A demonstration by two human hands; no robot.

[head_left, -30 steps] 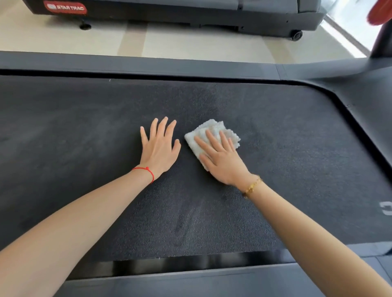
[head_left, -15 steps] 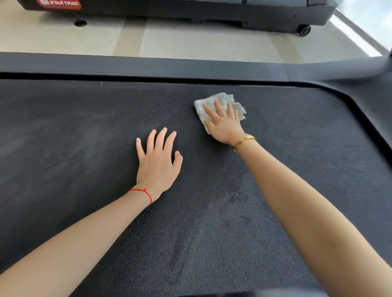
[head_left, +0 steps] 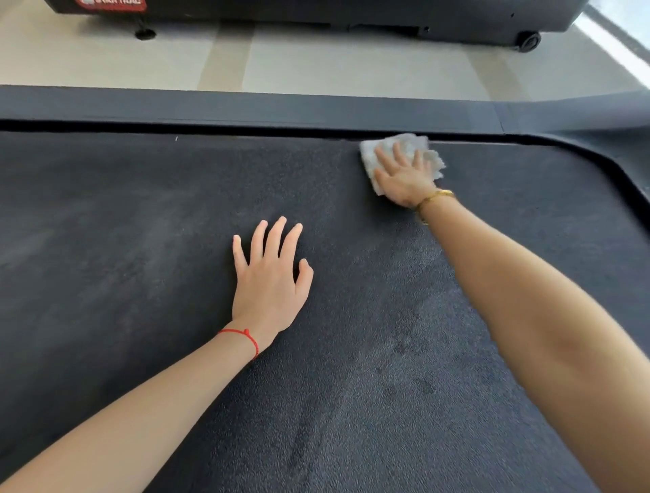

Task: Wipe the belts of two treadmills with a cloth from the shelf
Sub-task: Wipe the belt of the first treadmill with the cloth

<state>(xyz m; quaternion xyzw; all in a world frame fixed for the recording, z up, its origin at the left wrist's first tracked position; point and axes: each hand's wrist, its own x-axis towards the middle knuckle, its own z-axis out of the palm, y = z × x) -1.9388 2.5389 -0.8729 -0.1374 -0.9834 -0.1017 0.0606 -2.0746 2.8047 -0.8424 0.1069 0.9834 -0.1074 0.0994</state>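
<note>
Right hand [head_left: 404, 176] flat on white cloth [head_left: 408, 147] at belt [head_left: 140, 228] far edge, left hand [head_left: 271, 278] spread flat, red label [head_left: 110, 4] unreadable

The white cloth [head_left: 404, 155] is now pressed by the right hand [head_left: 404, 177] at the far edge of the dark belt [head_left: 140, 228], well beyond its mid-belt spot a second ago, and its far corner seems to be brought against the side rail [head_left: 246, 107]. The gap to the left hand [head_left: 269, 281] is widened.
</note>
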